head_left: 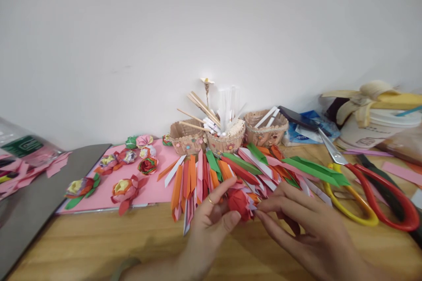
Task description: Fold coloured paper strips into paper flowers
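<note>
A red and pink folded-paper flower (pixel 240 204) is held low in front of me, above the wooden table. My left hand (pixel 216 213) curls around its left side, thumb and fingers on the paper. From the right, my right hand (pixel 296 219) pinches a pale lilac part at the flower's edge between thumb and fingertips. Just behind my hands lies a fan of folded paper strips (pixel 189 180) in orange, pink, red, green and white. Finished-looking paper flowers (pixel 123 191) rest on a pink paper sheet (pixel 161 189) to the left.
Woven baskets (pixel 187 138) with sticks and white rolls stand against the wall. Red-handled scissors (pixel 359 175) and yellow-handled scissors (pixel 354 213) lie right. Behind them are a banana peel (pixel 372 96) on a white tub (pixel 359 129) and a blue packet (pixel 313 127). A bottle (pixel 24 140) lies left.
</note>
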A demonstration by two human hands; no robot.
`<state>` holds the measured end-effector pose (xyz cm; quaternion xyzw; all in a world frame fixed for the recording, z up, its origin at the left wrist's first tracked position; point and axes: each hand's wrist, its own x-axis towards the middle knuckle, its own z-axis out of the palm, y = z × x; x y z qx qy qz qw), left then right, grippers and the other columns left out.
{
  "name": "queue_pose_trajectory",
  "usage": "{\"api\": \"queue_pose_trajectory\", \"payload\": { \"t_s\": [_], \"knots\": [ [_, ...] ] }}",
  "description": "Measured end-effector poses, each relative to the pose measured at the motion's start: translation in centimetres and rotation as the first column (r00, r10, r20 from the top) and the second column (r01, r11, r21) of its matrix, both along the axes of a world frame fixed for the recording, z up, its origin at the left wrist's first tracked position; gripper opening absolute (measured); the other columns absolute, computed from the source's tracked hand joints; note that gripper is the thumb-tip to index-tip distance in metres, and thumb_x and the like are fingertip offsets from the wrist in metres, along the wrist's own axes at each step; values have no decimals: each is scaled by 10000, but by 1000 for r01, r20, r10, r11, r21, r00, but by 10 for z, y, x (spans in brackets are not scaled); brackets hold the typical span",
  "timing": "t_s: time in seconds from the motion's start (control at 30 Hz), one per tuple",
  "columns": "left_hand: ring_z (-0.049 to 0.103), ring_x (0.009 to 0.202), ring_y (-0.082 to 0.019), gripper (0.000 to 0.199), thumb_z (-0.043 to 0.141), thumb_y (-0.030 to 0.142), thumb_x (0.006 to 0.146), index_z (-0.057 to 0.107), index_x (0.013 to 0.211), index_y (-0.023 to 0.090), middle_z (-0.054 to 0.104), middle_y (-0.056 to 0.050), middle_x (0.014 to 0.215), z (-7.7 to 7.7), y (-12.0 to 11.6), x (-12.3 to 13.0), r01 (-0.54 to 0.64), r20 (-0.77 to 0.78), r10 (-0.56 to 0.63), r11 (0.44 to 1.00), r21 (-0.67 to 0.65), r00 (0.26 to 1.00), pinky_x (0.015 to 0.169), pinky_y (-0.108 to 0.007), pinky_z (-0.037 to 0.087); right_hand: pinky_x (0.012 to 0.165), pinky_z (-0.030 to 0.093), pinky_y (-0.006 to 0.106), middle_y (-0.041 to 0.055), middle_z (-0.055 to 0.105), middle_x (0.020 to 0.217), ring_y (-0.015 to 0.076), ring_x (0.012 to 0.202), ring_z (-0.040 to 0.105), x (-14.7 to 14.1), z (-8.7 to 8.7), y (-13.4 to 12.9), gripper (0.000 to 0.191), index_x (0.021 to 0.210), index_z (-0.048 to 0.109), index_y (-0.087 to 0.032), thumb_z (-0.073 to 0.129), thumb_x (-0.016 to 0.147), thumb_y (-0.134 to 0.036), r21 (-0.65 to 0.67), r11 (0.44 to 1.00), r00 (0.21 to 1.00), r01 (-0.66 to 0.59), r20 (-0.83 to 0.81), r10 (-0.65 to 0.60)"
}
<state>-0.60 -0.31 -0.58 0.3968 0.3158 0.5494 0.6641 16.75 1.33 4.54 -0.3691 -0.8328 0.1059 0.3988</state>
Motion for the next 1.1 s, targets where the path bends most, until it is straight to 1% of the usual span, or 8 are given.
{"api": "queue_pose_trajectory", "payload": {
  "t_s": [0.1,0.17,0.33,0.43,0.53,0.67,0.9,1.1],
  "knots": [
    [612,1071,-187,444,710,263,754,614,1181,336,672,-22,1180,-2,0,-2,21,23,-21,1000,-23,1000,942,-302,457,415,428,187,4,602,614,91,481,545,1,-1,1,150,732,640,-201,545,802,-109,-21,1000,1000,-20,-20,19],
    [612,1059,-169,433,716,268,750,624,1167,338,671,-12,1180,-1,0,-2,22,32,-20,999,-34,999,922,-266,461,405,419,189,0,597,598,96,478,535,1,2,2,168,713,647,-209,537,817,-137,-99,995,998,-17,-66,10],
    [661,828,-152,399,650,325,805,603,1202,310,695,-47,1088,8,3,1,33,129,-8,981,-189,992,740,-268,529,431,433,223,8,621,600,144,542,581,3,7,5,207,673,663,-233,544,833,-287,-332,942,965,52,-227,-134],
    [671,787,-165,414,592,342,844,561,1254,297,697,-66,1053,12,5,1,104,236,-46,966,-236,971,750,-310,529,473,452,239,8,637,612,160,574,600,3,7,8,217,656,672,-241,563,815,-339,-420,906,955,42,-250,-160],
    [678,734,-178,449,545,364,865,514,1303,273,710,-87,984,12,7,-1,199,310,-125,956,-218,942,708,-316,528,515,472,246,7,649,616,162,586,610,3,6,11,221,649,682,-244,576,804,-360,-469,883,952,9,-266,-151],
    [677,704,-177,452,511,377,878,501,1315,262,712,-91,966,11,8,-2,247,359,-165,949,-195,919,671,-301,521,529,485,250,14,669,631,169,597,621,3,6,11,219,653,692,-244,585,790,-377,-490,872,947,10,-276,-166],
    [671,739,-188,405,449,371,909,545,1279,237,714,-93,910,10,8,-1,239,374,-150,949,-204,915,755,-359,519,491,464,245,10,666,619,167,576,609,2,5,9,196,669,706,-255,582,797,-337,-455,889,957,40,-240,-166],
    [646,895,-196,369,470,301,911,552,1267,260,691,-87,1030,12,8,0,203,336,-126,958,-203,933,825,-355,499,463,449,216,-5,644,617,140,554,592,0,8,3,147,751,728,-282,591,795,-253,-391,919,968,-46,-246,-56]
  ]
}}
